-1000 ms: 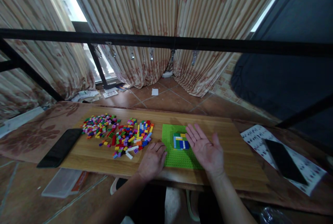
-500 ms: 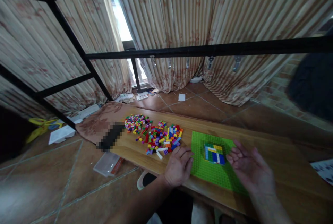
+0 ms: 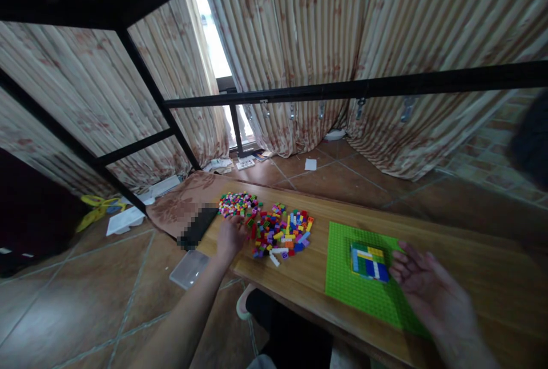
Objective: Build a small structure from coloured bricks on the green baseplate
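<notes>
My left hand (image 3: 231,239) is at the near left edge of the brick piles, its fingertips among the loose bricks. Its back faces me, and what the fingers do is hard to make out. A larger pile of mixed toy bricks (image 3: 285,237) spreads to its right, and small colourful pieces (image 3: 237,203) lie heaped behind it. My right hand (image 3: 432,292) rests palm up over the right side of a green baseplate (image 3: 340,272), fingers loosely bent and holding nothing visible. Just left of those fingers, a low block of blue, green, yellow and white bricks (image 3: 369,262) sits on the baseplate.
The wooden bench top (image 3: 299,295) carries all the bricks. A dark pixelated object (image 3: 199,229) lies at its left end, with a clear plastic box (image 3: 188,269) on the floor below. A black metal bar (image 3: 342,86) crosses in front of patterned curtains (image 3: 291,26).
My left hand has moved left, from beside the baseplate to the loose bricks. My right hand keeps its place by the brick block. The whole view has shifted slightly.
</notes>
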Demonstrator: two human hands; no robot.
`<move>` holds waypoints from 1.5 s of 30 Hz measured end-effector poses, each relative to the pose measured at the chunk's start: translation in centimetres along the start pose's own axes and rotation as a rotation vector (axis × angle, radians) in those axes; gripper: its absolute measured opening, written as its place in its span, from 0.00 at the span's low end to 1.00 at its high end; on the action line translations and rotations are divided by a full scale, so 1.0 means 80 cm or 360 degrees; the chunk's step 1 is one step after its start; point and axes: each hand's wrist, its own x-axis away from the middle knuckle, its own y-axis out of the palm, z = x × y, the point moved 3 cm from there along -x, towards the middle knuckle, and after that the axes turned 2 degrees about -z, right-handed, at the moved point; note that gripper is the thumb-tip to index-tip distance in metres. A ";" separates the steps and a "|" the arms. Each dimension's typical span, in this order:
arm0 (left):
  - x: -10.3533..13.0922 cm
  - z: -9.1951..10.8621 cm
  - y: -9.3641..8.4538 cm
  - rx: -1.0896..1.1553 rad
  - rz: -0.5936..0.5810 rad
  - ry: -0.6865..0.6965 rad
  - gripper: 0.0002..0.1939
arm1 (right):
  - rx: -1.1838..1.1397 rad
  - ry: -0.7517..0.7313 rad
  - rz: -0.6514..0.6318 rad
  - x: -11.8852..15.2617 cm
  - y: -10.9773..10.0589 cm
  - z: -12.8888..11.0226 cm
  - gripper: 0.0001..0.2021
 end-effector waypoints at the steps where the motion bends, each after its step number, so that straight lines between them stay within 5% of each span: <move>1: -0.007 -0.002 0.001 -0.0025 -0.0032 0.0006 0.11 | 0.0000 0.0005 -0.0011 0.000 0.001 0.000 0.14; 11: -0.026 0.004 0.011 -0.0256 -0.0253 0.0084 0.07 | 0.0026 0.0031 -0.0045 0.001 0.007 0.000 0.13; 22: -0.012 0.029 0.025 -0.0221 -0.0179 0.0199 0.07 | 0.0023 0.0030 -0.0067 0.001 0.008 0.003 0.12; 32: 0.005 0.049 -0.004 0.0174 -0.0094 0.0076 0.08 | 0.0063 0.0044 -0.0069 0.003 0.013 0.005 0.15; 38: 0.063 0.098 -0.001 0.1113 -0.0408 0.0142 0.08 | 0.0162 -0.0171 -0.0029 0.008 0.021 0.001 0.15; 45: 0.104 0.189 0.040 0.1594 -0.0790 0.0268 0.08 | 0.0568 -0.0644 0.0243 0.012 0.020 -0.013 0.13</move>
